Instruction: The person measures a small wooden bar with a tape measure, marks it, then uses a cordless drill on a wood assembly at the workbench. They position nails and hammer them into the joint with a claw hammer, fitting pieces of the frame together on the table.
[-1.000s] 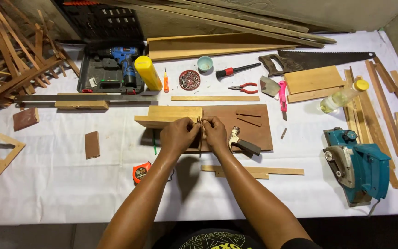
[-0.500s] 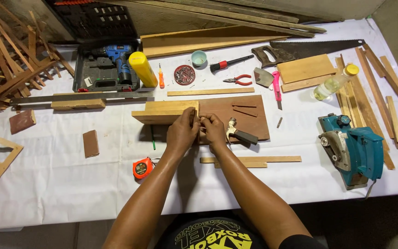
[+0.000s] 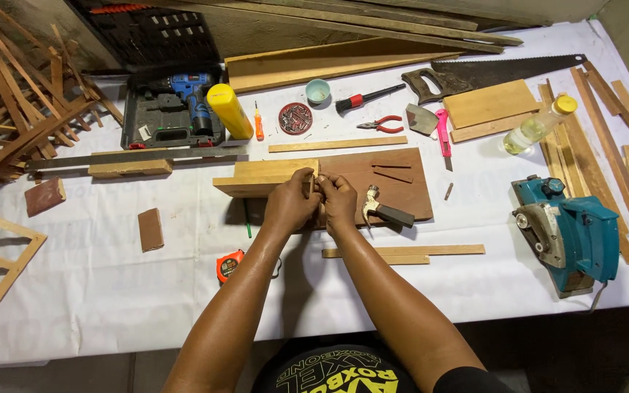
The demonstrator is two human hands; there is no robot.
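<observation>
Head view: left hand (image 3: pixel 291 206) & right hand (image 3: pixel 340 201) pinched together on small piece at light wood block (image 3: pixel 263 177), right end; hammer (image 3: pixel 387 211) just right.

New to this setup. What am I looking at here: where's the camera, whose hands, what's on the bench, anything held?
No machine here: a person works with two bare hands. The single camera sits on the person's head and looks down, so the arms enter from the bottom edge.

The left hand and right hand meet over a dark brown board, pinching something too small to tell, beside a pale wood block.

On the white-covered table lie a claw hammer, a teal circular saw, a handsaw, red pliers, an orange tape measure, a blue drill in its case and a yellow cylinder. Loose wood strips sit along both sides.
</observation>
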